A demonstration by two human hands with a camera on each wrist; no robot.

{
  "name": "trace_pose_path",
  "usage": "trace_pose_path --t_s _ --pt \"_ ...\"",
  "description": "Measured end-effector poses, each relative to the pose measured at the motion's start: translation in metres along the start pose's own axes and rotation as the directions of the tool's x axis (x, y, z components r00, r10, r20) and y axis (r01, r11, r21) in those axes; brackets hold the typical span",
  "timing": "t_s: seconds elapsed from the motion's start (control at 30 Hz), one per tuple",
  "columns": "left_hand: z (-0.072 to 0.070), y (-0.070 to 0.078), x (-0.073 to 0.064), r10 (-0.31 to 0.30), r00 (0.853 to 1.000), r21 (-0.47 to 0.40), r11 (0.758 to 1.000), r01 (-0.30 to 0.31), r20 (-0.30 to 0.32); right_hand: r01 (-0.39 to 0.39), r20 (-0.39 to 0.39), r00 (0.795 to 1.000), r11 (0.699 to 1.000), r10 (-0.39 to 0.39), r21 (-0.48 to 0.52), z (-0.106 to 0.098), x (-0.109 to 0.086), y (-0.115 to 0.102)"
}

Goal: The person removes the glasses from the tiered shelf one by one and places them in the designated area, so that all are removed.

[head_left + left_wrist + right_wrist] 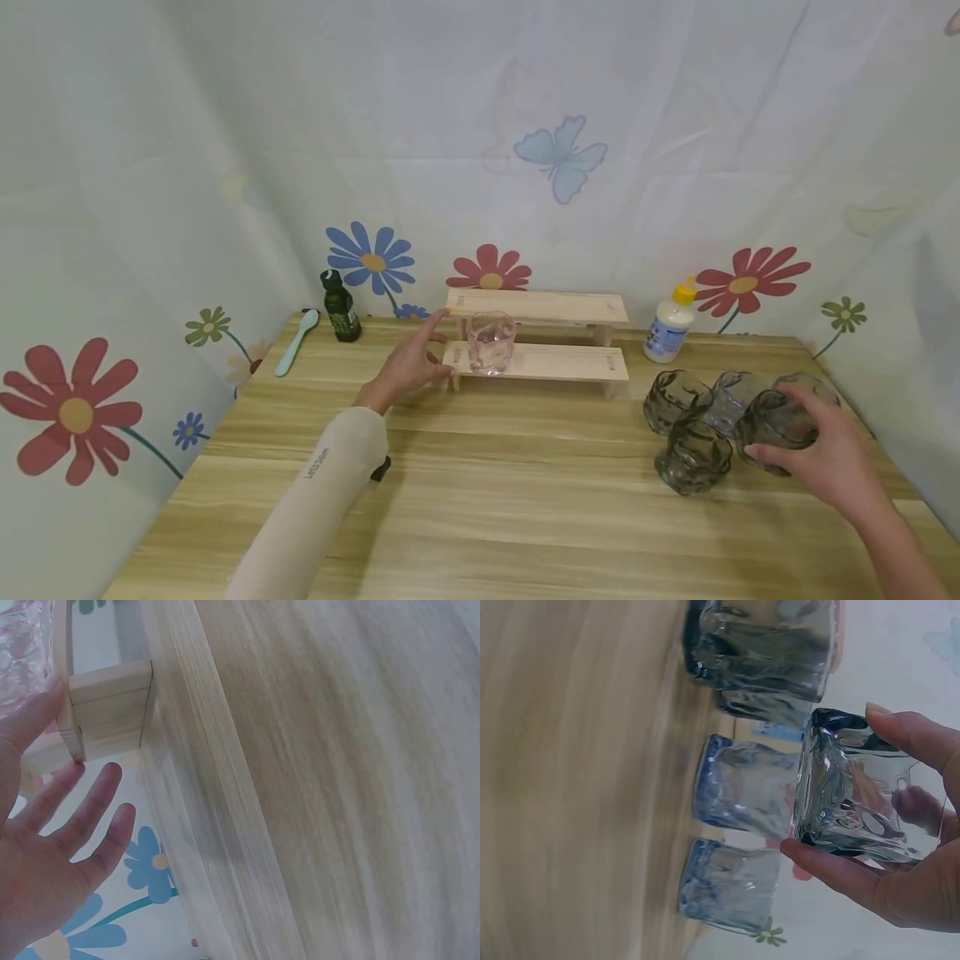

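Observation:
My right hand (832, 450) grips a smoky grey drinking glass (776, 429), thumb on one side and fingers on the other. In the right wrist view this glass (862, 795) is held up off the table. Around it stand other wavy-sided glasses: two dark ones (677, 402) (693, 458) to the left and a paler bluish one (737, 400) behind. My left hand (408, 362) is at the left end of a two-tier wooden rack (562, 362), its thumb by the lower board and its other fingers spread (112, 780). A pinkish clear glass (491, 343) stands on the lower board.
A dark green bottle (342, 308) and a pale blue spoon (297, 343) are at the back left of the wooden table (480, 500). Right of the rack stands a white bottle with a yellow cap (670, 325). A flowered curtain (420, 150) hangs behind the table.

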State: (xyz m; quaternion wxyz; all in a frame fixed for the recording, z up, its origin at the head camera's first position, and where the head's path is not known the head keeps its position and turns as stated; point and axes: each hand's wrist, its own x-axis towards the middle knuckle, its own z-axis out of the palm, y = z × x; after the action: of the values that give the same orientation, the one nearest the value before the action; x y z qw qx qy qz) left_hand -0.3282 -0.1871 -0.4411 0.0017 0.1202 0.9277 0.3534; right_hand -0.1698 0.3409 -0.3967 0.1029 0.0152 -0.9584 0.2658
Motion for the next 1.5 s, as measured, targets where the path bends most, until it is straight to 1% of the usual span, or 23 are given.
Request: trace_pose_path --t_s 0.13,0.3,0.37,0.53,0.83,0.93,1.13,1.33,1.5 --pt "-0.001 0.000 0.000 0.013 1.000 0.005 1.000 -0.013 -0.001 -0.023 0.034 0.999 0.999 0.024 -0.024 0.003 -0.001 0.009" --pt "-0.001 0.000 0.000 0.010 1.000 0.008 1.000 -0.010 -0.004 -0.049 0.098 0.994 0.998 0.051 -0.027 0.010 0.001 0.019" --pt "-0.001 -0.001 0.001 0.010 1.000 0.008 1.000 -0.010 -0.004 -0.066 0.129 0.989 0.997 0.070 -0.031 0.012 0.001 0.022" --pt "-0.002 -0.001 0.001 0.013 1.000 0.008 1.000 -0.013 -0.001 -0.097 0.168 0.981 0.995 0.102 -0.033 0.019 0.003 0.026" --pt "-0.001 -0.001 0.001 0.010 1.000 0.011 1.000 -0.010 -0.005 -0.058 0.133 0.989 0.998 0.058 -0.002 0.030 0.001 0.027" --pt "-0.001 -0.001 0.001 0.010 1.000 0.010 1.000 -0.010 -0.010 -0.065 0.136 0.989 0.998 0.064 0.006 0.033 0.001 0.027" --pt "0.000 -0.002 0.002 0.008 1.000 0.008 1.000 -0.008 -0.009 -0.082 0.132 0.988 0.996 0.084 -0.019 0.034 0.002 0.029" --pt "0.000 -0.002 0.003 0.020 1.000 0.013 1.000 -0.020 -0.011 -0.071 0.114 0.991 0.997 0.073 -0.021 0.036 0.002 0.030" --pt "0.000 -0.002 0.002 0.017 1.000 0.013 1.000 -0.017 -0.007 -0.067 0.121 0.990 0.997 0.071 -0.036 0.038 0.002 0.032"
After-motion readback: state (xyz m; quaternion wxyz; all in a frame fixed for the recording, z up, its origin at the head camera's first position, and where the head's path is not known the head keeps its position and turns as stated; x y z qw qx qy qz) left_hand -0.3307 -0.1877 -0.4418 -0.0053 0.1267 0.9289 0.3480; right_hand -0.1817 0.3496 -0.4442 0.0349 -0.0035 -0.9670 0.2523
